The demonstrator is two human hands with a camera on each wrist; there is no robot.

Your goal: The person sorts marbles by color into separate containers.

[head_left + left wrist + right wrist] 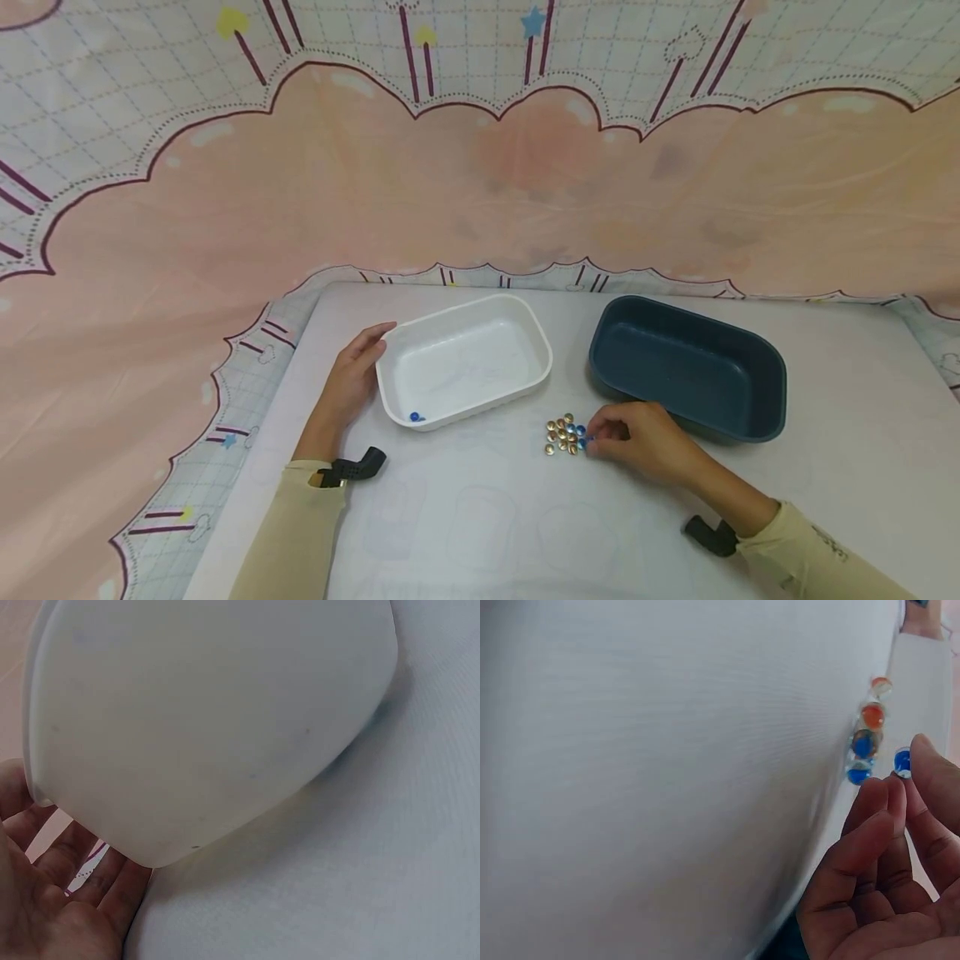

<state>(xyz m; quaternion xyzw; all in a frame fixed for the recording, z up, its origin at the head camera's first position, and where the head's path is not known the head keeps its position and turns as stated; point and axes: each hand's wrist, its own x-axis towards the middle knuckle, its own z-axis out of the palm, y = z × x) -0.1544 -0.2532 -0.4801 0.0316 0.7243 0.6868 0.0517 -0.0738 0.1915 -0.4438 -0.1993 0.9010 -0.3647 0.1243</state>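
A white plastic basin stands on the left of the table. At its left end my left hand holds the rim; the left wrist view shows the fingers against the basin's outer wall. A blue glass bead or two lie in the basin's near left corner. Between thumb and fingertips, my right hand pinches a blue glass marble, just right of a cluster of amber and blue glass marbles on the table.
A dark blue basin stands to the right, just beyond the right hand. The white table carries everything. Behind it hangs a peach patterned cloth. Each wrist wears a small black camera mount.
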